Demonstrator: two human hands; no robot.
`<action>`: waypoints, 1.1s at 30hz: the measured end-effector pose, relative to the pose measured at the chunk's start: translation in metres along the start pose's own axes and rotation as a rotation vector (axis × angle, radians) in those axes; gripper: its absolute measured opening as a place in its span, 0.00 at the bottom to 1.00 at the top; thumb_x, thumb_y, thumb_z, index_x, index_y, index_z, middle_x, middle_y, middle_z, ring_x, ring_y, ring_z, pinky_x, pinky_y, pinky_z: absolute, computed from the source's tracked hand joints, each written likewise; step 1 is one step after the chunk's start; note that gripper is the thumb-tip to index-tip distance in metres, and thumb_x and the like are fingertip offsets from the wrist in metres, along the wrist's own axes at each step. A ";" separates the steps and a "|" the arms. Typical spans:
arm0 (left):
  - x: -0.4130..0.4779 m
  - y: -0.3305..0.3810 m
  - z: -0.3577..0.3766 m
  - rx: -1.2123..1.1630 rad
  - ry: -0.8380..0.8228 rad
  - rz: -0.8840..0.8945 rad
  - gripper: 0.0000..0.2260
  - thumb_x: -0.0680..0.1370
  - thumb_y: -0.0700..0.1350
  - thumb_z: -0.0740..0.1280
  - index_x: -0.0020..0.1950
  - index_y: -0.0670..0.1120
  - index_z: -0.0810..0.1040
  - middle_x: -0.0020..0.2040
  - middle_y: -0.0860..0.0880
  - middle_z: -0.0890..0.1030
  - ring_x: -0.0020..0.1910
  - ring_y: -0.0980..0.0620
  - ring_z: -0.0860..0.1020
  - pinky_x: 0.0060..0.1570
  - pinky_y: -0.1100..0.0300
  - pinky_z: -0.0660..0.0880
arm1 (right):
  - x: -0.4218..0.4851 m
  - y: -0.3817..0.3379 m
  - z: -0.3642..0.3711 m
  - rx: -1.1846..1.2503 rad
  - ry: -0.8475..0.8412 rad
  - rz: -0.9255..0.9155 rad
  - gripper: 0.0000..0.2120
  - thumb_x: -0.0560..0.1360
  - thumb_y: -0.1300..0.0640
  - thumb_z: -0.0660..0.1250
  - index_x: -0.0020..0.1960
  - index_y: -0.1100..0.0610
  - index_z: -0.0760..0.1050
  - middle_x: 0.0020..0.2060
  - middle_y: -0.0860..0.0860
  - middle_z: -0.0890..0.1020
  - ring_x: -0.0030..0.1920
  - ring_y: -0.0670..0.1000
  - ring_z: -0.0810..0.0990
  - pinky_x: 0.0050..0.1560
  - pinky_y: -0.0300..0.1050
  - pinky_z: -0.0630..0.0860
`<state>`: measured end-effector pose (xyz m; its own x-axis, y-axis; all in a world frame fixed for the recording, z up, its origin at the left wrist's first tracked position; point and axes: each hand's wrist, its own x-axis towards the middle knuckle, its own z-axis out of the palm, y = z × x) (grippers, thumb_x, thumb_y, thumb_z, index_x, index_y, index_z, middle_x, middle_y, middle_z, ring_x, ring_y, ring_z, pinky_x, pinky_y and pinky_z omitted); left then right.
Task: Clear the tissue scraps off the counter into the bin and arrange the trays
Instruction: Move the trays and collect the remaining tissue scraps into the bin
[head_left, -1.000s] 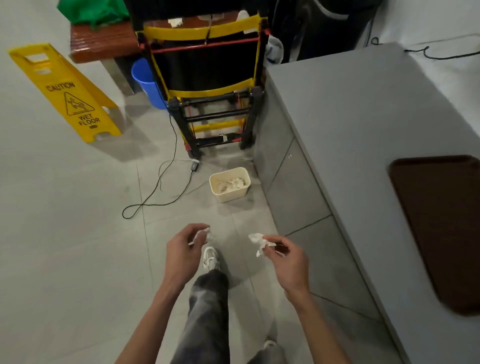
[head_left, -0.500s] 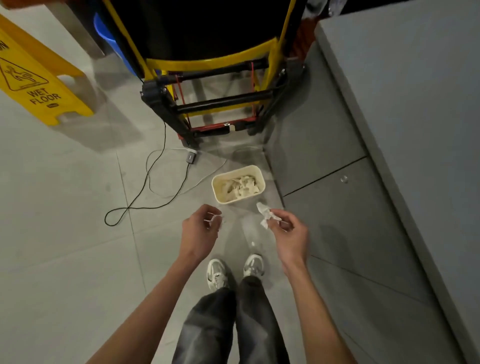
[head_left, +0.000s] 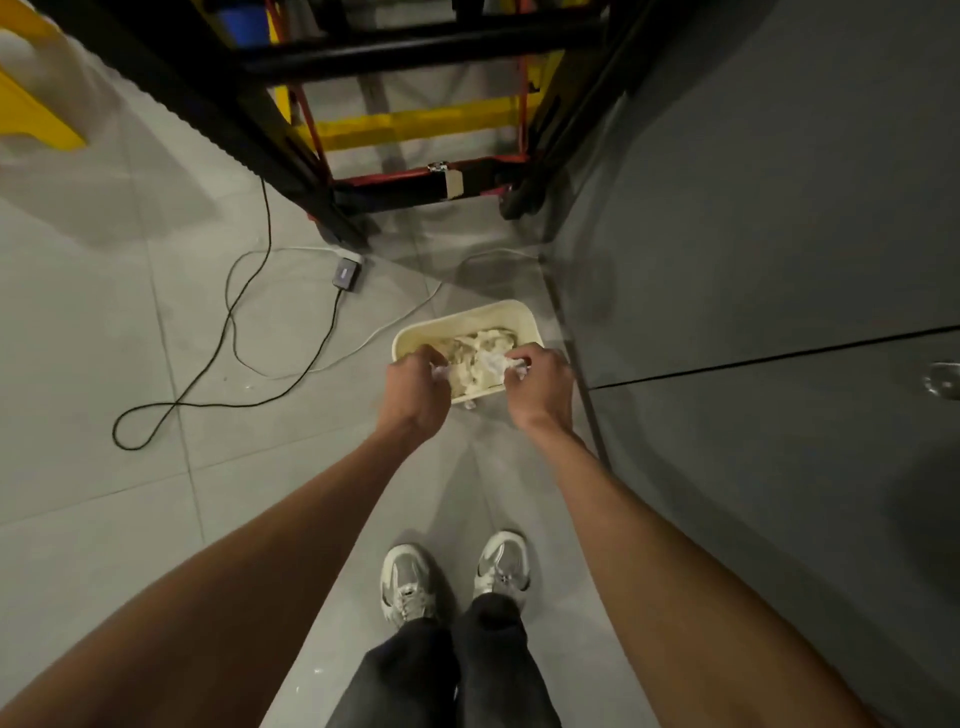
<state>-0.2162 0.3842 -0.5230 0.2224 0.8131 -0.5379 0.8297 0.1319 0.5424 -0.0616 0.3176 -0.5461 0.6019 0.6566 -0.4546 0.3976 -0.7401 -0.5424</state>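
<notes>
Dim, even light; soft shadows on glossy floor (head_left: 130, 332); strong fisheye bending at edges; slight softness.

Near rim of bin (head_left: 511, 314) hidden behind left hand (head_left: 415, 387) and right hand (head_left: 537, 384), tissue scraps (head_left: 440, 370) mostly covered by curled fingers (head_left: 427, 357), yellow sign (head_left: 31, 114) cropped at 10 o'clock.

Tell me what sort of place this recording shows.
Probably a back-of-house service area, perhaps a canteen: grey tiled floor, a built-in grey counter cabinet, a black-and-yellow rack, and a small cream bin of tissue scraps.
</notes>
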 end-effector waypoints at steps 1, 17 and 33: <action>0.012 0.000 0.009 0.015 -0.020 0.005 0.13 0.78 0.39 0.66 0.62 0.43 0.81 0.56 0.40 0.84 0.55 0.39 0.82 0.49 0.58 0.75 | 0.010 0.003 0.007 -0.021 -0.019 0.004 0.13 0.79 0.64 0.70 0.60 0.52 0.85 0.59 0.56 0.81 0.57 0.56 0.83 0.60 0.42 0.78; -0.046 0.072 -0.039 0.379 -0.161 0.368 0.32 0.80 0.40 0.68 0.82 0.45 0.61 0.78 0.39 0.67 0.72 0.36 0.72 0.68 0.43 0.75 | -0.068 -0.044 -0.079 -0.070 -0.030 -0.021 0.24 0.82 0.58 0.68 0.76 0.49 0.70 0.77 0.51 0.69 0.72 0.56 0.74 0.70 0.54 0.76; -0.369 0.321 -0.238 0.484 -0.037 1.117 0.29 0.81 0.45 0.70 0.81 0.47 0.64 0.81 0.46 0.66 0.81 0.43 0.62 0.77 0.42 0.65 | -0.446 -0.116 -0.423 0.060 0.826 0.009 0.20 0.85 0.47 0.60 0.76 0.51 0.71 0.76 0.51 0.72 0.77 0.52 0.70 0.76 0.50 0.71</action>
<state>-0.1535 0.2614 0.0035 0.9441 0.3260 0.0490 0.2754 -0.8617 0.4262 -0.0830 0.0492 0.0187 0.9293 0.3149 0.1932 0.3665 -0.7202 -0.5890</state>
